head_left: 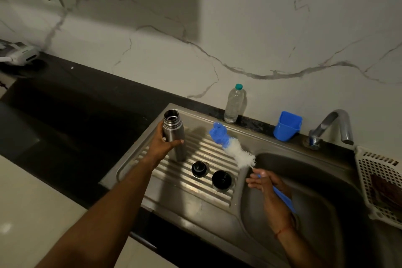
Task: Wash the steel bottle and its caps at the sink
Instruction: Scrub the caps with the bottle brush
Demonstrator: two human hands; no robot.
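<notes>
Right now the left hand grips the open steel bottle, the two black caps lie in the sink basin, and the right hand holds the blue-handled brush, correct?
Not the caps: the head view shows the two round black caps on the ribbed steel drainboard, not in the basin. The left hand does grip the open cylindrical steel bottle, and the right hand holds the blue-handled bottle brush.

Open steel bottle (175,137) upright on drainboard (195,193) — black small cap (199,168) and wider cap (221,179) beside it

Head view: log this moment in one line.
left hand holds steel bottle upright, uncapped | right hand holds bottle brush | small cap, wide cap lie on drainboard
</notes>
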